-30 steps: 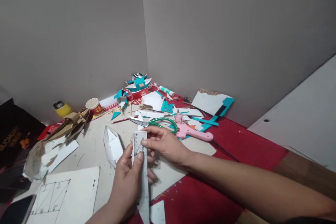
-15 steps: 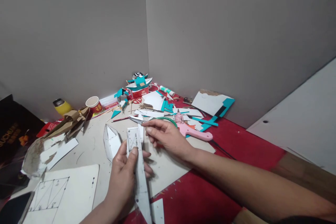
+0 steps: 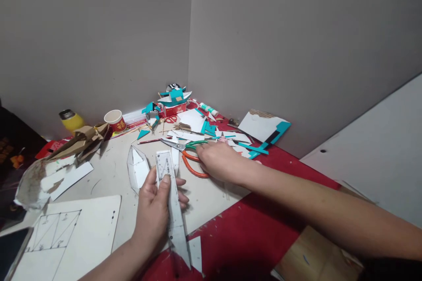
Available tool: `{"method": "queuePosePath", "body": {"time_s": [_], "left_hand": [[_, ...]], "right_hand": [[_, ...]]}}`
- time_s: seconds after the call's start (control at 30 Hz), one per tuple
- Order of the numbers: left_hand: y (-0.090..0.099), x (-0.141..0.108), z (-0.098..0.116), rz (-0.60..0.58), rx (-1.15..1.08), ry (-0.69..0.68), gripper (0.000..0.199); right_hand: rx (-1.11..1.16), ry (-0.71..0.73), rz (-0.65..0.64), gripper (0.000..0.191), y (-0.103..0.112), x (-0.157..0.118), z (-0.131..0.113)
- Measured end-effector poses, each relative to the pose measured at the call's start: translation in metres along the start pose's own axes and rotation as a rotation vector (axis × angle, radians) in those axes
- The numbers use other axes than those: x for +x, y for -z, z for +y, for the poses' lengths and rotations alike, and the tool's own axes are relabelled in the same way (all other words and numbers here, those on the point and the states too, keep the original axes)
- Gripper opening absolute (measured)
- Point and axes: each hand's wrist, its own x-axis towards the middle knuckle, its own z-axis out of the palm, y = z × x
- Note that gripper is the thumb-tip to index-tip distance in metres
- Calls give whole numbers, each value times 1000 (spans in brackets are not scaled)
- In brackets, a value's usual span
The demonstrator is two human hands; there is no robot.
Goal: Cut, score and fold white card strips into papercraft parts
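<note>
The left hand (image 3: 153,208) clamps a marked strip (image 3: 176,217) on the near side of the scissors (image 3: 177,144), thumb atop, presumably to steady it; the right hand (image 3: 224,162), apart, covers the handles, whether closed one cannot tell.

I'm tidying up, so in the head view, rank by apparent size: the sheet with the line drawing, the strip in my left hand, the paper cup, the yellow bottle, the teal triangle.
1. Sheet
2. Strip in your left hand
3. Paper cup and yellow bottle: too alike to rank
4. Teal triangle
</note>
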Motion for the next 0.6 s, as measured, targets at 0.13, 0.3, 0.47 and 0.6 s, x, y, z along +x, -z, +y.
{"method": "queuePosePath", "body": {"time_s": [0.13,0.3,0.47,0.6], "left_hand": [[0,-1,-2,-11,8,-16,31],[1,-2,-7,-27,2,-22,32],[2,-3,-6,-32,-51,-39,36],[3,-4,-3,-40,-64,-62,36]], "right_hand": [[-13,3,-22,18,-11,9,-4],[-27,4,-20,17,-3,14,-1],[-33,-74,-17,20,13,6,14],[53,-130,25,23,13,-9,25]]}}
